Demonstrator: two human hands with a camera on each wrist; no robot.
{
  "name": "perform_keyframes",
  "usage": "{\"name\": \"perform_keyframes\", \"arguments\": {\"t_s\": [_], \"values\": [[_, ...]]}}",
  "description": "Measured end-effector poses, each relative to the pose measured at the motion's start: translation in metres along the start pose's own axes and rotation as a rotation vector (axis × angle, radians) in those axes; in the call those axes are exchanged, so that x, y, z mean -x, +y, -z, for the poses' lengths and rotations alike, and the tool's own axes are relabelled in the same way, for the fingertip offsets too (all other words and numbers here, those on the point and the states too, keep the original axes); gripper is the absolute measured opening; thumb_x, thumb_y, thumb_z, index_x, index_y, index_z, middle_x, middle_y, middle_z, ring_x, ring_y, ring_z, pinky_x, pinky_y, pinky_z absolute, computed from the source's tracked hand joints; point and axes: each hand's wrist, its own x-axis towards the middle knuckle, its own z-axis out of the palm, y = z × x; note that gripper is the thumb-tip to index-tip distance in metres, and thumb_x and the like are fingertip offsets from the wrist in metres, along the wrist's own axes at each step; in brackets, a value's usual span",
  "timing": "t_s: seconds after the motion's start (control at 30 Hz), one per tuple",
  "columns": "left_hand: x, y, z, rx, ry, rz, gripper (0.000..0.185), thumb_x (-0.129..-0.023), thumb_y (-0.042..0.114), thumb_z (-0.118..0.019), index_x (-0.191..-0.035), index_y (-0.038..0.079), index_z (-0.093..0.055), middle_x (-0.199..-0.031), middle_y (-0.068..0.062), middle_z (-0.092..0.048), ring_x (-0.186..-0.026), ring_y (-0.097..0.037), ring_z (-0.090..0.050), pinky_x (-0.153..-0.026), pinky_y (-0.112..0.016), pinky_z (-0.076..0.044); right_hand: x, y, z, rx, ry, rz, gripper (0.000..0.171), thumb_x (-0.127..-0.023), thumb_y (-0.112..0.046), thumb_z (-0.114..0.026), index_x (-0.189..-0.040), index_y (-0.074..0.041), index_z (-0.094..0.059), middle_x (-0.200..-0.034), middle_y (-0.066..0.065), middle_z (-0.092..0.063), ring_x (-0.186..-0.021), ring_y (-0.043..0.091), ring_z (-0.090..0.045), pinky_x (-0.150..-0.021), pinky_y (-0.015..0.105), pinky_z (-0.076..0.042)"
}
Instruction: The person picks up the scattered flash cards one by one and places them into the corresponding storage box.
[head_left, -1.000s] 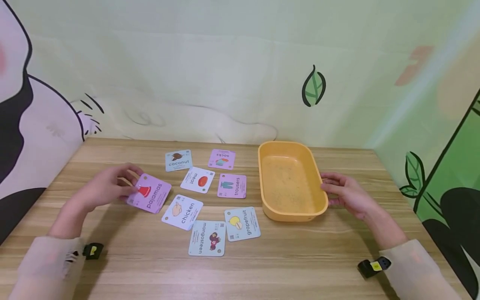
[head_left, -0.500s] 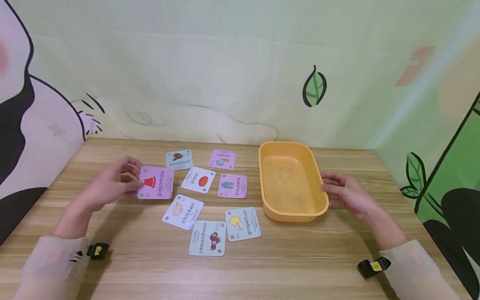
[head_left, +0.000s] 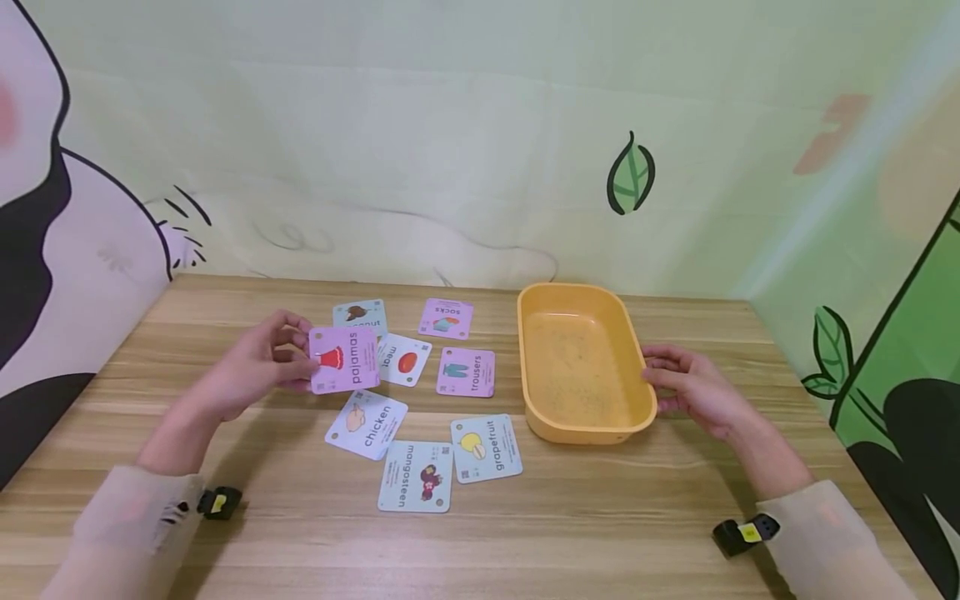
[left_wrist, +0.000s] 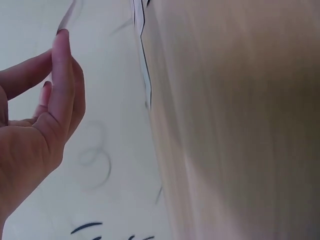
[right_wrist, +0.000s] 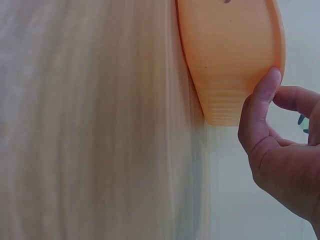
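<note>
- Left hand [head_left: 258, 365] bent into a pinch at thumb and fingertips; square lilac pajamas card [head_left: 347, 360], red dress printed on it, gripped by its left edge and held raised above the brown wood-grain table [head_left: 570, 533].
- Pale-blue coconut card [head_left: 358, 313] and white meat card [head_left: 408, 360] partly covered by pajamas card in head view.
- Right hand [head_left: 693, 387] partly curled; yellow rectangular tray [head_left: 585, 435] with rounded corners held at its right rim by thumb and fingers.
- Tray set on table, right of all cards.
- Lilac trousers card [head_left: 466, 372] and lilac socks card [head_left: 446, 319] laid between pajamas card and tray, socks farther back.
- White chicken card [head_left: 366, 424], pale-blue mangosteen card [head_left: 416, 477] and pale-blue grapefruit card [head_left: 486, 449] laid nearer the front.
- Cream sleeves [head_left: 131, 529] worn on both arms.
</note>
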Motion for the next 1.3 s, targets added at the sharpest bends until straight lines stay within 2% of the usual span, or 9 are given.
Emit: {"name": "perform_keyframes", "arguments": {"t_s": [0.27, 0.67, 0.97, 1.2, 1.3], "values": [[-0.008, 0.001, -0.021, 0.125, -0.029, 0.009, 0.053, -0.093, -0.011, -0.065, -0.137, -0.008, -0.034, -0.119, -0.025, -0.048, -0.097, -0.024, -0.063, -0.081, -0.04, -0.061, 0.0, -0.002, -0.002, 0.011, 0.011, -0.011, 0.056, -0.105, -0.007, -0.055, -0.147, 0.018, -0.028, -0.115, 0.009, -0.059, -0.089, 0.014, -0.065, -0.069, 0.029, -0.059], [-0.02, 0.013, -0.056, 0.213, -0.019, 0.044, 0.053, -0.094, -0.01, -0.065, -0.139, -0.007, -0.037, -0.118, -0.024, -0.053, -0.093, -0.027, -0.066, -0.082, -0.038, -0.061, -0.001, 0.0, -0.001, 0.021, 0.009, -0.01, 0.056, -0.105, -0.007, -0.055, -0.148, 0.017, -0.028, -0.115, 0.009, -0.059, -0.09, 0.014, -0.066, -0.068, 0.03, -0.059], [-0.027, 0.018, -0.088, 0.26, -0.072, 0.081, 0.051, -0.094, -0.009, -0.067, -0.137, -0.005, -0.04, -0.112, -0.02, -0.054, -0.089, -0.027, -0.068, -0.08, -0.04, -0.061, -0.001, 0.001, -0.001, 0.023, 0.0, -0.004, 0.058, -0.105, -0.007, -0.055, -0.148, 0.017, -0.027, -0.116, 0.01, -0.059, -0.092, 0.015, -0.065, -0.07, 0.031, -0.06], [-0.037, 0.026, -0.108, 0.308, -0.121, 0.054, 0.051, -0.093, -0.009, -0.068, -0.136, -0.004, -0.042, -0.111, -0.021, -0.053, -0.089, -0.029, -0.067, -0.08, -0.043, -0.061, -0.001, 0.0, 0.0, 0.029, 0.003, -0.005, 0.056, -0.105, -0.008, -0.055, -0.148, 0.017, -0.028, -0.116, 0.009, -0.059, -0.09, 0.015, -0.065, -0.069, 0.031, -0.059], [-0.04, 0.031, -0.116, 0.323, -0.131, 0.075, 0.051, -0.093, -0.009, -0.068, -0.137, -0.002, -0.043, -0.112, -0.02, -0.053, -0.09, -0.029, -0.067, -0.081, -0.042, -0.061, -0.002, 0.001, 0.001, 0.037, -0.002, -0.007, 0.057, -0.106, -0.009, -0.055, -0.149, 0.016, -0.028, -0.116, 0.009, -0.059, -0.09, 0.014, -0.066, -0.069, 0.031, -0.059]]}}
